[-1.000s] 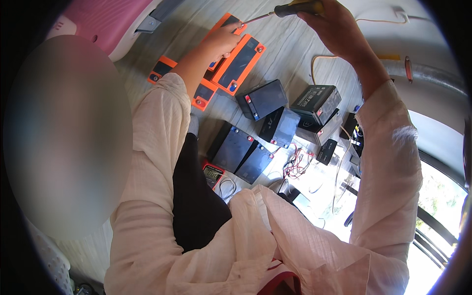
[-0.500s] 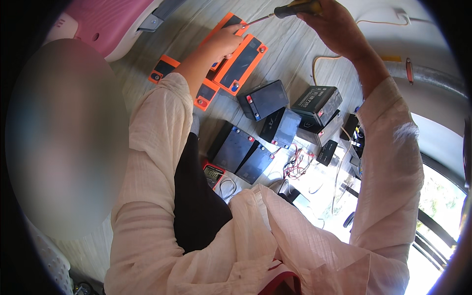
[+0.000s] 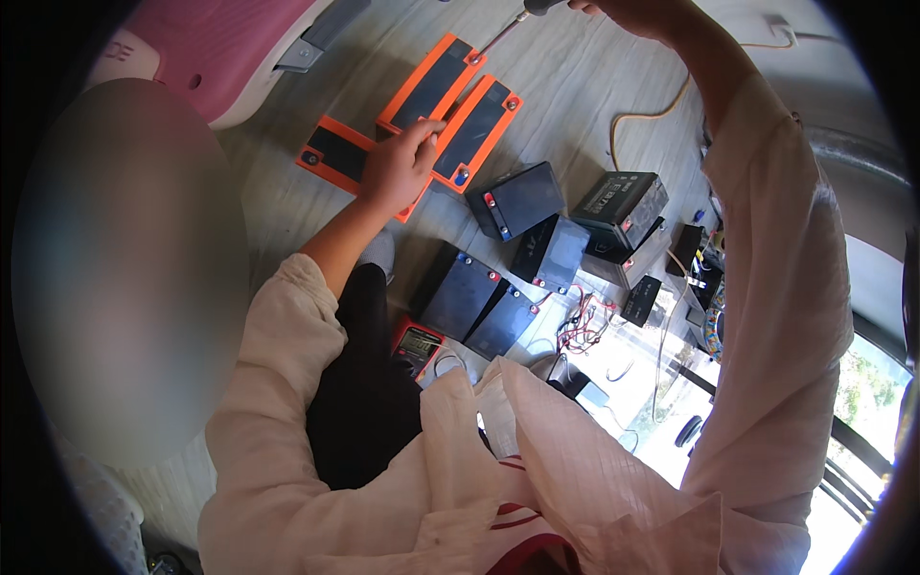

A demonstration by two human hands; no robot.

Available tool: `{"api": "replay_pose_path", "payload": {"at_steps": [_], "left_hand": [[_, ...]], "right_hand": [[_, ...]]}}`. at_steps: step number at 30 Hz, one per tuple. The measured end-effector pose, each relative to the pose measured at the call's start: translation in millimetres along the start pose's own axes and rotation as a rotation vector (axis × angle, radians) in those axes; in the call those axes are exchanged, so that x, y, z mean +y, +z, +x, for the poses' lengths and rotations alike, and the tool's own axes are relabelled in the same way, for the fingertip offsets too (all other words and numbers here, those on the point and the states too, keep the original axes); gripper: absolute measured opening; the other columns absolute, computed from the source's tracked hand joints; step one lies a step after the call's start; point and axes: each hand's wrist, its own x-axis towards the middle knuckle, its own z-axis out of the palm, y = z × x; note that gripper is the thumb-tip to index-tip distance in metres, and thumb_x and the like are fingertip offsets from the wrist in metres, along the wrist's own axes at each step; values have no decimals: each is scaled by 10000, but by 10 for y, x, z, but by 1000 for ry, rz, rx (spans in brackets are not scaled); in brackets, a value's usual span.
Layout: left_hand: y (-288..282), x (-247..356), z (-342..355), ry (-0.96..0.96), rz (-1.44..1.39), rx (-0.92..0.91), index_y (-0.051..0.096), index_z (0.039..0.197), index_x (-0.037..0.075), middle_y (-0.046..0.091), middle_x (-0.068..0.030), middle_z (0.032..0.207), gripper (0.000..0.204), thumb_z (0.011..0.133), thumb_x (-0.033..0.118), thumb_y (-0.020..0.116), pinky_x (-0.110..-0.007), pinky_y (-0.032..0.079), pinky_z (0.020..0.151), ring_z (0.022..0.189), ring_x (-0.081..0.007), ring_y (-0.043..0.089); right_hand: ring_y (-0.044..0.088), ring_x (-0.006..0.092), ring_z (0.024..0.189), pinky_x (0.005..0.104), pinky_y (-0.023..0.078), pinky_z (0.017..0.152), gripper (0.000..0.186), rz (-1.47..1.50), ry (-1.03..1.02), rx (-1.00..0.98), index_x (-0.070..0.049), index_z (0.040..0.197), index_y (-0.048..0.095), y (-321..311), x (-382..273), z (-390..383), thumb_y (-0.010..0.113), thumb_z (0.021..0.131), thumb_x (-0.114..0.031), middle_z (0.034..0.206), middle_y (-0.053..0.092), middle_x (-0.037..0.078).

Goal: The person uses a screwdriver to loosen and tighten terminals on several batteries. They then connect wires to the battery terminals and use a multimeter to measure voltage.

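My right hand [image 3: 623, 17], partly cut off at the top edge, is closed on the dark handle of a screwdriver [image 3: 503, 34]. Its shaft reaches down to a corner terminal of the upper orange-and-black battery [image 3: 426, 81]. My left hand [image 3: 395, 168] lies lower, fingers curled over the edge between the orange batteries. Beside it are the right-hand orange battery [image 3: 472, 132] and the left one [image 3: 329, 151]; another is mostly hidden under this hand. Several dark grey batteries [image 3: 515, 199] with red and blue terminals sit to the lower right.
A pink-and-white plastic object [image 3: 225, 48] is top left. A red-cased meter [image 3: 417, 353], tangled wires [image 3: 585, 326], a small black box [image 3: 640, 302] and a beige cable [image 3: 632, 117] lie nearby. My dark-clad leg [image 3: 350, 402] is below. A blurred oval covers the left side.
My left hand has come down from the screwdriver's tip to the middle of the orange batteries. My right hand and the screwdriver handle have moved up toward the top edge.
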Motion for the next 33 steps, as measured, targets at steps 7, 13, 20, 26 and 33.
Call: {"api": "replay_pose_path", "payload": {"at_steps": [7,13,20,26,33], "left_hand": [[-90,0,-139,111,194,11,652,1016,102,684,-124,789,117,916,139,603,-390,523,581,680,-314,672],[-100,18,-157,189,297,-9,636,984,109,669,-97,743,109,878,123,613,-403,514,566,653,-300,659],[-157,-48,-211,248,350,19,620,964,110,670,-77,751,101,864,110,611,-400,518,573,659,-287,657],[37,70,-89,295,313,-6,612,961,104,665,-79,743,96,865,110,609,-404,516,575,666,-285,658],[-83,-6,-171,267,358,-3,601,963,103,662,-81,741,97,867,116,606,-409,514,575,668,-290,656]], "right_hand": [[639,188,672,326,526,588,224,57,197,89,50,964,562,85,-33,156,655,894,-141,802,680,134],[640,215,653,371,520,582,270,-198,282,290,27,853,612,191,-216,120,671,898,-233,725,660,127],[641,304,729,391,510,666,317,-31,75,329,20,788,622,339,-60,216,642,901,-276,789,667,175],[634,277,741,380,507,661,327,-621,-107,316,35,825,591,84,501,197,645,889,-280,832,655,187],[648,269,781,374,512,675,314,-256,266,316,28,967,581,194,-273,36,644,879,-267,872,664,182]]}}
